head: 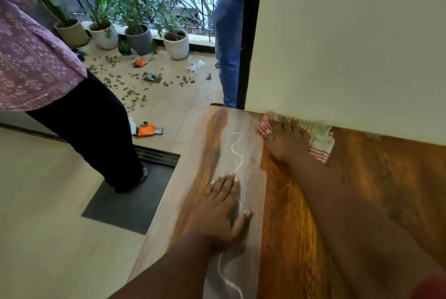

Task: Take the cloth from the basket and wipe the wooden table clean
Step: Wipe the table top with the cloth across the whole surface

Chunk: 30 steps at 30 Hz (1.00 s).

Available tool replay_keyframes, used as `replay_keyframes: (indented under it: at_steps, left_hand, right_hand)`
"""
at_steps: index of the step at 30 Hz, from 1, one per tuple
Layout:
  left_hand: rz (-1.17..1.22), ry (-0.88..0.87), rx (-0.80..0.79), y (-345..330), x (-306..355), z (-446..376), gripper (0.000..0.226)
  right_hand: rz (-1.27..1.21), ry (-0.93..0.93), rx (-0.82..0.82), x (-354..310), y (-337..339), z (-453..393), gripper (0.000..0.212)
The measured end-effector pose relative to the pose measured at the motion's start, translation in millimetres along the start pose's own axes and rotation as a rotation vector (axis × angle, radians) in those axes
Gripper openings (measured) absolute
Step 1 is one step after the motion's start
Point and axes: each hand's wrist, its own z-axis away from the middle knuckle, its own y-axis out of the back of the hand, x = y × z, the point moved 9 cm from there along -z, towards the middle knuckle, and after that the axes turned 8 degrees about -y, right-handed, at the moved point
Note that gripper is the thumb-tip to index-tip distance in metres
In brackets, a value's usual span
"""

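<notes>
A red-and-white checked cloth (pixel 321 140) lies on the wooden table (pixel 362 178) at its far edge, against the wall. My right hand (pixel 284 140) presses flat on the cloth with fingers spread and straight. Nearer to me, my left hand (pixel 222 209) rests palm down on the table's left part, fingers straight. A thin white wavy line (pixel 237 151) runs along the table's pale strip, passing under my left hand. No basket is in view.
A cream wall (pixel 350 45) borders the table's far side. At the left stands a person in a purple top (pixel 31 57); another in jeans (pixel 229 40) stands by the black door frame. Potted plants (pixel 176 42), scattered debris and orange gloves (pixel 147 129) lie on the balcony floor.
</notes>
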Motion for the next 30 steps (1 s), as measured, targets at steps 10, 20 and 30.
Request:
replay_keyframes:
  at_steps: [10, 20, 30]
  left_hand:
    - [0.011, 0.015, -0.019, 0, -1, -3, 0.077]
    - [0.003, -0.005, 0.0, 1, 1, -4, 0.08]
    - [0.027, -0.004, 0.011, 5, 5, -1, 0.075]
  right_hand:
    - [0.003, 0.126, -0.053, -56, -7, 9, 0.059]
    - [-0.021, 0.104, -0.071, -57, -9, 10, 0.065]
    - [0.034, 0.193, -0.088, -57, -18, 24, 0.054]
